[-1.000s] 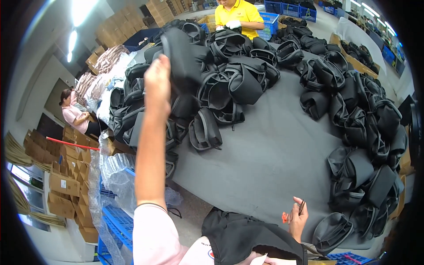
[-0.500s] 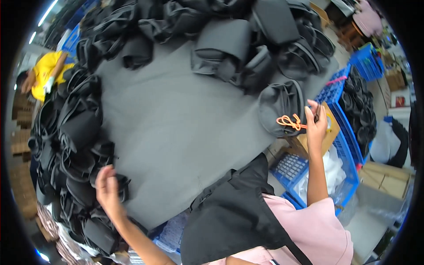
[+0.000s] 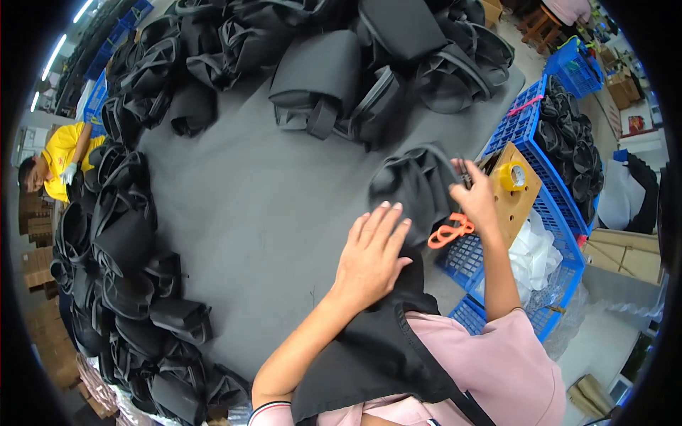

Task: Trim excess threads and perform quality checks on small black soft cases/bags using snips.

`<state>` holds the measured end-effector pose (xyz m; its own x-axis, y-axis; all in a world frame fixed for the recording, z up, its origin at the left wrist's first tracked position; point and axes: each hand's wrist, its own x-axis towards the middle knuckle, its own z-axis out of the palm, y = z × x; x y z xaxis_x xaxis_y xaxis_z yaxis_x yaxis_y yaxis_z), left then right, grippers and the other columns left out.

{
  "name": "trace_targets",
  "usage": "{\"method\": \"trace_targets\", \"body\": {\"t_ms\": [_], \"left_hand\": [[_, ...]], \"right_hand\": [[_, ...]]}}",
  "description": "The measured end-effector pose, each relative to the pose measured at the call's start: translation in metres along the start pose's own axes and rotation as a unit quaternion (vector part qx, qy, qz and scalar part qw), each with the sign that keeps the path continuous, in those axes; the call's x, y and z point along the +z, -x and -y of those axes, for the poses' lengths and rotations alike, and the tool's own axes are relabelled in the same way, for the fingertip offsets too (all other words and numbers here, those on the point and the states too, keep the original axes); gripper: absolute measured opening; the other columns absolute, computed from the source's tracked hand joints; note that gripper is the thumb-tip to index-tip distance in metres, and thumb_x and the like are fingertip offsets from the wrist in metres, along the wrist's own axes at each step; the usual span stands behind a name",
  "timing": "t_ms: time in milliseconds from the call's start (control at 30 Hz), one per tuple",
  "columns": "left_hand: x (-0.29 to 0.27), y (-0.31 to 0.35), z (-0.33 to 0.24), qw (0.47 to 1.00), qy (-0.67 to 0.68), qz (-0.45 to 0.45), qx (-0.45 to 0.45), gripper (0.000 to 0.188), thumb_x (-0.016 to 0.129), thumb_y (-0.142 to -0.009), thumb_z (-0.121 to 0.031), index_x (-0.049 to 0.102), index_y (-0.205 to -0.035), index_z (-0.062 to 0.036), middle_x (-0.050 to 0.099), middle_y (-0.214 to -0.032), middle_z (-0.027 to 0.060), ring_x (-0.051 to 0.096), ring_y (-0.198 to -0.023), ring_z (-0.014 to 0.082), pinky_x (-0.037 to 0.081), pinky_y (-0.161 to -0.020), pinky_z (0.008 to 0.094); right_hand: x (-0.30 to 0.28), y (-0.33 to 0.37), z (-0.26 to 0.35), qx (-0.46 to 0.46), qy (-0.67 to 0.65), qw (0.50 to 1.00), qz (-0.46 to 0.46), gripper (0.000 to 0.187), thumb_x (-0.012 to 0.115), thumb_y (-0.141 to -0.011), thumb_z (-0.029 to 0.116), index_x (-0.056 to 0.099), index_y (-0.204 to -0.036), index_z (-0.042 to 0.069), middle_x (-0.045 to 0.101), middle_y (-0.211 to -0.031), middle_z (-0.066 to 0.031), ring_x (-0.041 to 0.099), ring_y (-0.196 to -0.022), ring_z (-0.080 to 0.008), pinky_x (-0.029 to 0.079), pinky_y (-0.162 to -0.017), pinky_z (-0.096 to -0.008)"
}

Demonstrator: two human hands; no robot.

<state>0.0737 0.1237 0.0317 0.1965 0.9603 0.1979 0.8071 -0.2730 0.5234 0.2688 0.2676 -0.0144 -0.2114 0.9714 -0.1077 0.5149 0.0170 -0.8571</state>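
Observation:
A black fabric pouch (image 3: 408, 181) with folded panels lies at the right edge of the grey-covered table, close to my body. My left hand (image 3: 371, 248) is open, fingers stretched out and fingertips at the pouch's near left side; whether they press on it I cannot tell. Beside the pouch's right side, my right hand (image 3: 477, 199) is closed around a small dark tool (image 3: 464, 172), which is mostly hidden by the fingers. A knotted orange cord (image 3: 452, 231) hangs below that hand, seemingly tied to the tool.
Black pouches (image 3: 316, 74) are heaped along the far edge, with another pile (image 3: 128, 241) on the left. To the right stand blue crates (image 3: 515, 128), a perforated wooden board (image 3: 513, 206) and a yellow tape roll (image 3: 512, 176). A person in yellow (image 3: 65, 160) is at far left.
My left hand has come from the left pile across to the pouch. My right hand has moved slightly left and down, the orange cord swinging below it. The view has shifted a little.

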Motion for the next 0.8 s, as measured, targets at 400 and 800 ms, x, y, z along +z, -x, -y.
{"method": "trace_targets", "body": {"t_ms": [400,800], "left_hand": [[0.016,0.121,0.044,0.871,0.060,-0.104,-0.477,0.023,0.058,-0.080,-0.019,0.051,-0.075,0.0026,0.052,-0.075,0.0221,0.052,-0.073,0.0405,0.042,-0.066,0.0469],[0.025,0.163,0.035,0.657,0.329,-0.376,-0.565,0.025,0.061,-0.083,-0.021,0.055,-0.089,0.0033,0.055,-0.085,0.0099,0.051,-0.079,0.0170,0.042,-0.072,0.0300]], "right_hand": [[0.175,0.023,0.104,-0.107,-0.267,0.902,0.323,0.016,0.061,-0.084,0.013,0.065,-0.092,0.001,0.061,-0.070,-0.0029,0.060,-0.061,-0.0089,0.045,-0.054,-0.0218],[0.200,0.095,0.057,0.165,-0.227,0.813,0.510,0.015,0.063,-0.084,0.018,0.055,-0.086,0.005,0.056,-0.065,-0.0013,0.039,-0.042,-0.0024,0.027,-0.038,-0.0191]]}}
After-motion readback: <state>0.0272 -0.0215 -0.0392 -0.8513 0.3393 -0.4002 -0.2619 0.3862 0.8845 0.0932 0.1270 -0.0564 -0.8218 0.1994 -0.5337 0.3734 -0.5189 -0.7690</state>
